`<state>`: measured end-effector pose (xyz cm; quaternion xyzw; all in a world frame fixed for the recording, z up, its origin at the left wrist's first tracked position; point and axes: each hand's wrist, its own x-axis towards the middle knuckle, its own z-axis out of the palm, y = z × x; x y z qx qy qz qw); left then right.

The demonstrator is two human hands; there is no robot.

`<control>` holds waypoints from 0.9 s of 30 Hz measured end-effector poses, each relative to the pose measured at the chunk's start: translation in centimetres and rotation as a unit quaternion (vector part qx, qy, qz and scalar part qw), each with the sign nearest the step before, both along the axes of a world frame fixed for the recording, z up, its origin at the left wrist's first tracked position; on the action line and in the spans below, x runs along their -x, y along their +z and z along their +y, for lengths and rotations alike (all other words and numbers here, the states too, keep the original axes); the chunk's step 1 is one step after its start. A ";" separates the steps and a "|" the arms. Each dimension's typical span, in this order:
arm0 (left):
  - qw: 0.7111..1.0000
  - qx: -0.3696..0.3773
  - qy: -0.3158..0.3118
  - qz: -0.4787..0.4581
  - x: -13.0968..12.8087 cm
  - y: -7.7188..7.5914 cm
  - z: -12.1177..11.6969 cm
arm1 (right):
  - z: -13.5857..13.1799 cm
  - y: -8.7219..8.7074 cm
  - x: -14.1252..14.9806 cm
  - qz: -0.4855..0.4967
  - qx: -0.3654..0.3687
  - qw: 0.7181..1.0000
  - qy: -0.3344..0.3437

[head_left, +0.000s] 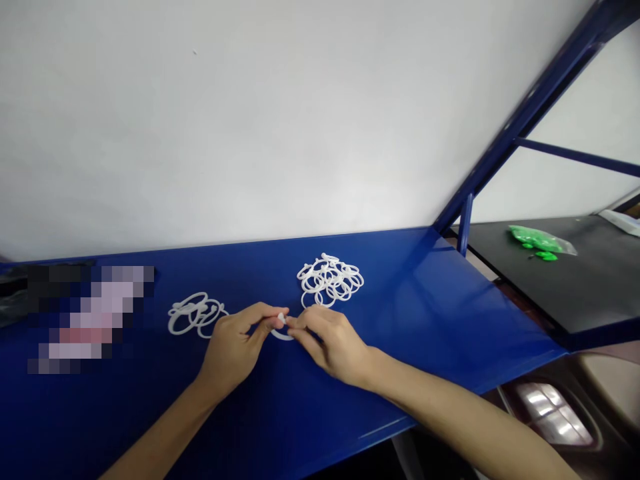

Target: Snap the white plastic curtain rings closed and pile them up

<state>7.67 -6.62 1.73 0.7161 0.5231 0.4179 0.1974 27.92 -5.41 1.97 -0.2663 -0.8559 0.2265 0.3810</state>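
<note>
My left hand (235, 347) and my right hand (330, 343) meet over the middle of the blue shelf (425, 300). Both pinch one white plastic ring (281, 328) between thumb and fingertips; most of the ring is hidden under the fingers. Just behind my right hand lies a pile of several white rings (330, 280). A smaller group of white rings (195, 313) lies to the left of my left hand, close to its knuckles.
A white wall rises behind the shelf. A blurred-out object (90, 317) lies at the shelf's left end. Blue frame bars (530, 107) slope up at the right. Beyond them a black surface (565, 280) carries a bag of green parts (537, 239).
</note>
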 end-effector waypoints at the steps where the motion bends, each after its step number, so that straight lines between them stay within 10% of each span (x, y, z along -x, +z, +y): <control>1: 1.000 -0.008 -0.007 0.007 0.0 0.1 0.0 | 0.1 0.0 0.0 -0.003 0.002 1.000 0.003; 7: 0.994 -0.048 -0.011 0.094 0.9 1.4 0.9 | 2.0 0.4 -0.2 0.019 -0.046 0.998 -0.025; 15: 0.907 0.067 0.186 0.372 9.1 0.0 4.1 | 6.9 0.8 -3.9 0.018 -0.047 0.975 -0.216; 27: 0.923 0.120 0.168 0.326 10.1 0.3 3.8 | 8.3 -0.1 -3.4 -0.041 -0.038 0.973 -0.222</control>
